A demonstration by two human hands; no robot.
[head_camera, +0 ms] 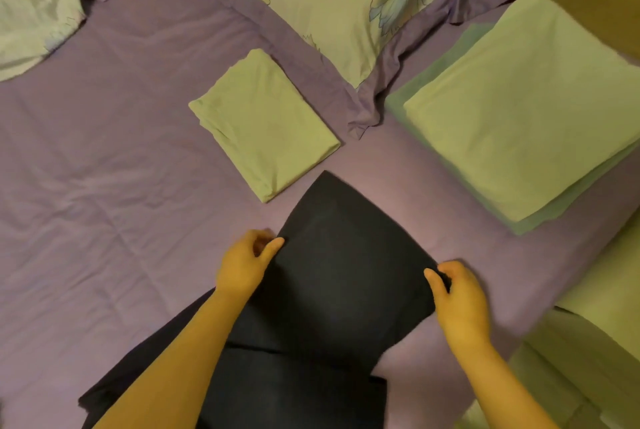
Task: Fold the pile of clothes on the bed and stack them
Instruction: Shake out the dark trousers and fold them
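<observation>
The dark garment (pixel 332 273) lay on the purple sheet (pixel 121 169) of the bed, near its front edge, with its upper part folded into a panel that pointed away from the person and a lower band of the same dark cloth running back under both forearms. The left hand (pixel 242 266) pinched the left edge of that panel, thumb on top and fingers curled beneath the cloth; the right hand (pixel 460 300) held the right edge in the same grip, thumb over the fabric and fingers tucked under it. Just beyond the panel's far corner, close but apart from it, sat a small folded pale-green piece (pixel 263 124), lying at an angle on the sheet. To the right, well clear of the hands, a larger folded pale-green piece (pixel 526 106) rested on top of a folded mint-green layer (pixel 415 89) whose edge showed along its near and left sides. Behind both, a floral pillow (pixel 346 6) with a purple border lay at the head of the bed, its border touching the corner of the mint layer. A second floral piece (pixel 31 6) was bunched at the far left corner. Yellow-green bedding (pixel 588 342) hung along the bed's right side, beside the right forearm.
</observation>
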